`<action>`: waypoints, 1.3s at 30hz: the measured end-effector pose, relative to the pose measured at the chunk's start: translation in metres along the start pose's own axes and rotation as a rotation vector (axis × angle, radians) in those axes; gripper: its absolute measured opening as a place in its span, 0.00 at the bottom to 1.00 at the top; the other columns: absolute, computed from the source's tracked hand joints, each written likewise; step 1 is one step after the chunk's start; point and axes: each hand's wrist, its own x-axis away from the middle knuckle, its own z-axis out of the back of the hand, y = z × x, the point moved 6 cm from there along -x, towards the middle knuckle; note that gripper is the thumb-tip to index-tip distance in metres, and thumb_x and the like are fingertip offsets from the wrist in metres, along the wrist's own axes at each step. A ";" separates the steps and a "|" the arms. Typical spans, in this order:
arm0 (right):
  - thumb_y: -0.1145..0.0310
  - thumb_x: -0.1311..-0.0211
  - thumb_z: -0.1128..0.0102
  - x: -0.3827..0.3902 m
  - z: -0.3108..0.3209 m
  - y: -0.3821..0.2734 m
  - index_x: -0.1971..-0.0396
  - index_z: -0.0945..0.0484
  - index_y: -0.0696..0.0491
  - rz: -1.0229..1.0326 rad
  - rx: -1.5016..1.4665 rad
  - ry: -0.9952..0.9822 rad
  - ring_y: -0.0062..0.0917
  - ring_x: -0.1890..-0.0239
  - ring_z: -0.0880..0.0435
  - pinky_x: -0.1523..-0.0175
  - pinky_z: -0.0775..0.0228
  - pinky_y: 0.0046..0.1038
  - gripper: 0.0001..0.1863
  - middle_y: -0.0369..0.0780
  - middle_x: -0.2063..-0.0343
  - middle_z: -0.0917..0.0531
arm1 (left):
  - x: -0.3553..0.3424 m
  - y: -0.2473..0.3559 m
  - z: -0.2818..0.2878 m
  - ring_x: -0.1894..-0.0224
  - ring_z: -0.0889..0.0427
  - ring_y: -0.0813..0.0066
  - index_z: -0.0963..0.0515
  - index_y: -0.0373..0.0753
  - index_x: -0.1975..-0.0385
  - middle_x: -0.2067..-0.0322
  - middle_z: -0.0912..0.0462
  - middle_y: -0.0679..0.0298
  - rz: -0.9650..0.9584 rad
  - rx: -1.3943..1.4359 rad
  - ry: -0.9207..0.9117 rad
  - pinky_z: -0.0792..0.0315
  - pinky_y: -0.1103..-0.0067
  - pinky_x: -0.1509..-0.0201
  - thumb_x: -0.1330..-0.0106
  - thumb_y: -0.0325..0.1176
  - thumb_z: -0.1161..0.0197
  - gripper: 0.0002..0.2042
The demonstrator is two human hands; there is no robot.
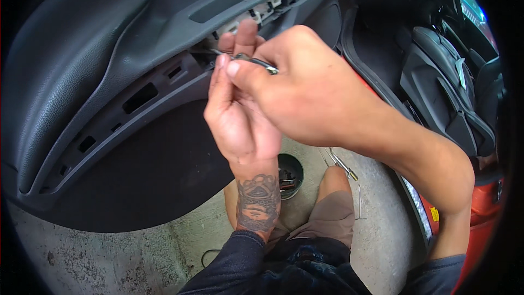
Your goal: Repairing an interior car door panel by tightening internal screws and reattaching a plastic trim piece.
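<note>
In front of the dark grey car door panel (82, 57), my two hands meet at a slim tool with a dark, shiny handle (263, 65). My right hand (300, 76) is closed around this handle, with the thumb pressed along it. Beneath it, my left hand (240, 123) has its palm turned up and its fingers bent in at the tool's thin front end. That front end points at the open recess below the armrest, where pale inner parts (267, 8) show. My fingers partly hide the tip, and its exact kind is unclear.
Below my hands, a dark round bucket (291, 175) holds small items on the concrete floor (123, 254). Metal tools (344, 164) lie right of it, near my knee. The red car's door sill (417, 207) and a dark seat (447, 90) are at the right.
</note>
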 end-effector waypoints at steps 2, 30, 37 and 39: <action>0.64 0.37 0.42 0.004 0.001 0.001 0.71 0.19 0.65 0.284 0.107 0.108 0.29 0.81 0.20 0.75 0.29 0.30 0.16 0.43 0.83 0.23 | 0.003 -0.004 -0.003 0.39 0.29 0.64 0.29 0.37 0.48 0.40 0.26 0.54 0.000 -0.016 0.047 0.36 0.66 0.32 0.25 0.34 0.54 0.12; 0.63 0.42 0.39 0.091 0.009 0.045 0.65 0.24 0.55 0.207 0.489 0.033 0.35 0.79 0.21 0.71 0.30 0.38 0.12 0.41 0.79 0.22 | 0.052 -0.034 -0.016 0.45 0.23 0.55 0.25 0.26 0.47 0.43 0.26 0.39 0.142 -0.724 -0.347 0.31 0.66 0.38 0.26 0.39 0.51 0.21; 0.71 0.40 0.42 0.126 -0.118 0.278 0.57 0.23 0.60 0.216 -0.218 -0.449 0.39 0.50 0.22 0.48 0.27 0.37 0.12 0.48 0.55 0.20 | 0.145 -0.086 0.118 0.59 0.16 0.63 0.23 0.32 0.59 0.60 0.15 0.56 0.726 -1.337 -0.447 0.25 0.71 0.53 0.27 0.33 0.46 0.10; 0.71 0.37 0.43 0.123 -0.147 0.305 0.53 0.25 0.61 -0.061 -0.341 -0.780 0.38 0.48 0.22 0.46 0.28 0.37 0.15 0.47 0.56 0.19 | 0.156 -0.083 0.122 0.61 0.16 0.65 0.27 0.32 0.60 0.65 0.17 0.55 0.652 -1.206 -0.239 0.25 0.73 0.55 0.26 0.33 0.48 0.09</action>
